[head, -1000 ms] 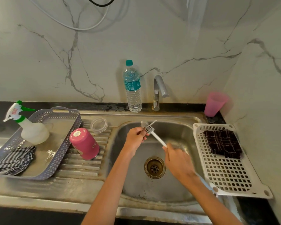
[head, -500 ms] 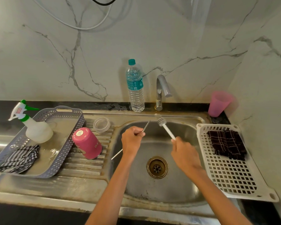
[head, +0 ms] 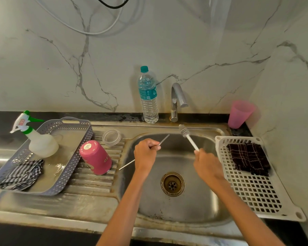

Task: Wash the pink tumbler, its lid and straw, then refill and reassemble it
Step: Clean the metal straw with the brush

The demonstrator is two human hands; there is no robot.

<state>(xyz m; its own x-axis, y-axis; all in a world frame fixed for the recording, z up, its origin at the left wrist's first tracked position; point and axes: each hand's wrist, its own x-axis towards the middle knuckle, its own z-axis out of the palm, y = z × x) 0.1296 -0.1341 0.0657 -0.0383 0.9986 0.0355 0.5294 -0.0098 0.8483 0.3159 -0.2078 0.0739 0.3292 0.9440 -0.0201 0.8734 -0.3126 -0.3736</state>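
Brush (head: 191, 141) pulled clear of straw (head: 164, 138) since 1.0 s ago. Left hand (head: 145, 154) grips straw mid-length over sink (head: 185, 206); axis lower-left to upper-right. Right hand (head: 207, 166) pinches brush handle, bristles just right of straw's upper end.

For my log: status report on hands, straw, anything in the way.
Left hand grips metal straw over sink. Right hand holds straw brush, apart from straw. Pink tumbler inverted on drainboard, clear lid behind it. Nothing blocking.
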